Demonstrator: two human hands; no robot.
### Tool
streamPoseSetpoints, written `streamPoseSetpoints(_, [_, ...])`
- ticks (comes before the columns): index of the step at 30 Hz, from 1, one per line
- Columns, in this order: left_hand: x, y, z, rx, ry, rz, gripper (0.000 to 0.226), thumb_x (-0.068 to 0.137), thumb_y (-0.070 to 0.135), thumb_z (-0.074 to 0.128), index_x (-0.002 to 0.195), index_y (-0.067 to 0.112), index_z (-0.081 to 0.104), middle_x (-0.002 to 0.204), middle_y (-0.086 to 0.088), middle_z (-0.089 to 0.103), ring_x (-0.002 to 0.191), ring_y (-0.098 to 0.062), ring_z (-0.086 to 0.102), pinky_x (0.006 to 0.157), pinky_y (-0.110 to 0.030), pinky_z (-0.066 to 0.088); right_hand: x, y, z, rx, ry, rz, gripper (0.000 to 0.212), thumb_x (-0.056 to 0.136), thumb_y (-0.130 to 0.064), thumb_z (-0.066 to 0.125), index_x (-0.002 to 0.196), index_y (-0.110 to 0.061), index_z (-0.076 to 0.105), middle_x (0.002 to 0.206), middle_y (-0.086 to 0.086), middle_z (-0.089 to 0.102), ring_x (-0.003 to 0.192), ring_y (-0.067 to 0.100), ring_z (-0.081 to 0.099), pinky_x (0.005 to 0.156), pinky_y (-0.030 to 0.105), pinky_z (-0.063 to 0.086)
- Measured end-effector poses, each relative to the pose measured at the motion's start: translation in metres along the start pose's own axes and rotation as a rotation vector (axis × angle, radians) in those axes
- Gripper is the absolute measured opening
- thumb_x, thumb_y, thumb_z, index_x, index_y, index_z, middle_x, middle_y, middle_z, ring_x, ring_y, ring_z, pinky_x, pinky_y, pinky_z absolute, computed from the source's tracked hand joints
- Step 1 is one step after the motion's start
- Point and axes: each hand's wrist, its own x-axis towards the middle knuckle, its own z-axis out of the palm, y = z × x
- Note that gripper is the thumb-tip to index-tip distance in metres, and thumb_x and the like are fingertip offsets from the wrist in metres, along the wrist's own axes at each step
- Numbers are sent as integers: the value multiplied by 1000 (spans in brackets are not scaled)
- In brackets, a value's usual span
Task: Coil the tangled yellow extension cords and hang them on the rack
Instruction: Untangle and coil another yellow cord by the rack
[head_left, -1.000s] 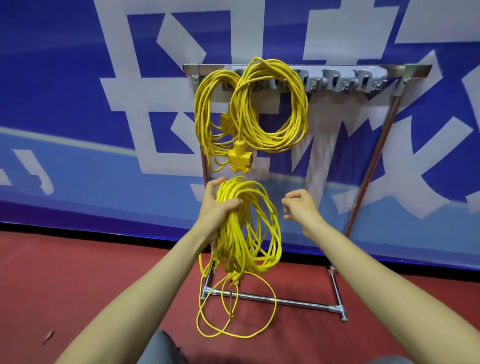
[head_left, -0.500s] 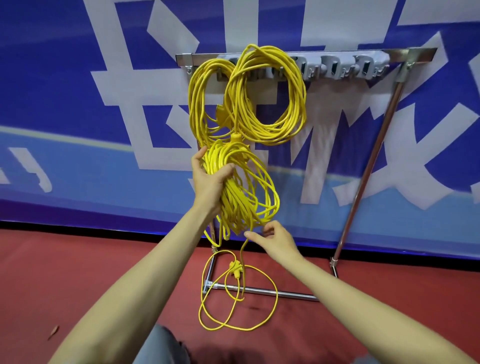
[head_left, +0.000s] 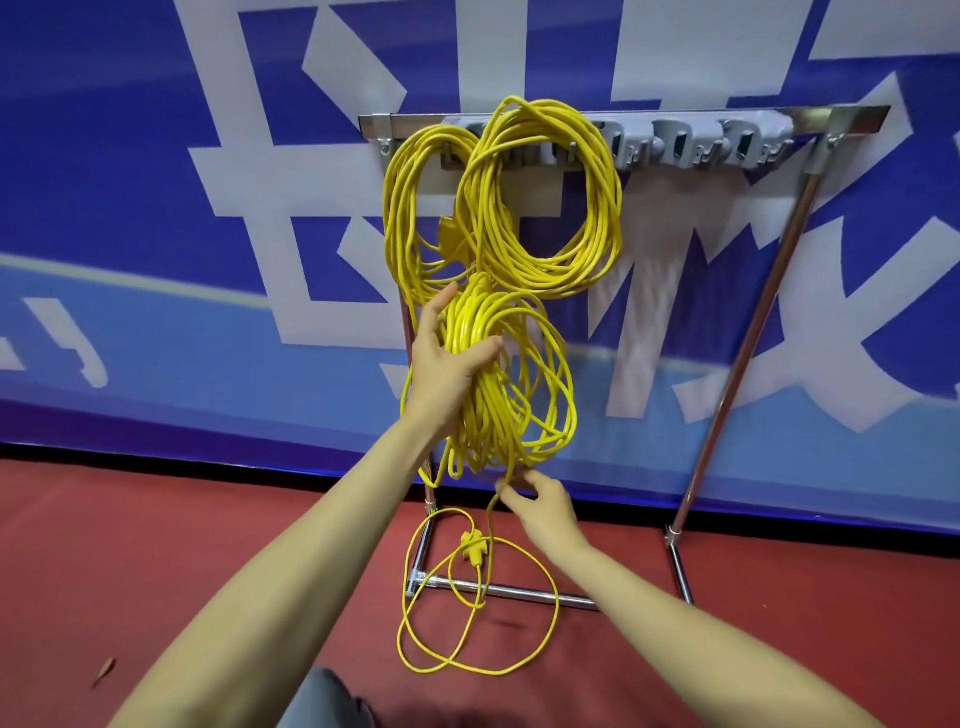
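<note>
Left grip (head_left: 447, 364) holds cord (head_left: 491, 410) (thumb across).

1. The rack (head_left: 748, 332) stands on the floor (head_left: 156, 545), just before the banner (head_left: 156, 208).
2. The left hung coil (head_left: 402, 218) and right hung coil (head_left: 597, 208) overlap at the left end of its top bar.
3. Below them, before the rack's left post, the left hand (head_left: 447, 364) grips the held coil (head_left: 498, 395).
4. Under that coil, the right hand (head_left: 545, 506) pinches its tail (head_left: 491, 514).
5. The tail's loops and plug (head_left: 474, 551) lie across the rack's base bar, at its left foot.
</note>
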Motion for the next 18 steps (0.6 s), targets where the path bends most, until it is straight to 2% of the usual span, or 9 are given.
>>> streamPoseSetpoints(1, [0,3,0,-22,-10,7,72,75,0,78,135,26,49,124,1,61,113,-18,62,97,-42,52,1,4,-4,-43,-10,-13,3,86,-18,67,88,-17,68,84,-8,65,81,3,56,68,7,37])
streamPoseSetpoints(2, [1,5,0,-40,-17,11,72,75,-4,77,135,25,49,122,0,62,111,-19,63,95,-39,53,2,9,-8,-87,-15,-27,7,85,-16,67,81,-21,65,78,-8,64,75,4,55,66,6,37])
streamPoseSetpoints(4, [5,13,-3,-81,-27,8,73,74,-5,77,135,24,50,120,-3,64,106,-22,66,89,-34,55,4,28,-18,-219,-45,-22,16,83,-13,67,72,-23,60,73,-6,62,71,9,54,65,12,38])
streamPoseSetpoints(6, [11,22,-9,-139,-29,-15,74,70,-1,79,135,23,52,119,-10,65,96,-22,67,78,-30,55,8,45,-36,-352,-65,20,6,81,-10,66,78,-15,67,77,-1,64,77,13,57,68,19,37])
streamPoseSetpoints(8, [17,31,-18,-194,-38,-36,70,68,1,76,131,24,55,107,-9,68,82,-19,66,72,-29,55,15,55,-60,-360,-17,73,3,81,-8,67,83,-9,69,78,2,65,79,15,57,65,18,36])
streamPoseSetpoints(10, [20,35,-27,-223,-72,-48,69,69,-1,72,131,23,54,95,-6,67,71,-17,64,68,-30,56,24,56,-84,-351,28,96,4,82,-9,68,81,-12,66,78,1,63,78,15,55,63,17,36])
streamPoseSetpoints(14, [20,34,-37,-310,-133,-78,71,70,-6,63,136,18,50,81,-5,63,55,-15,57,56,-26,52,47,50,-113,-485,38,124,19,79,-15,66,70,-24,52,76,1,58,77,22,53,73,35,44])
streamPoseSetpoints(18, [17,35,-44,-374,-194,-108,69,69,-6,59,133,20,50,76,-1,61,49,-10,50,50,-20,48,58,53,-126,-568,28,158,10,86,-18,59,79,-21,52,83,4,62,84,27,56,77,37,45])
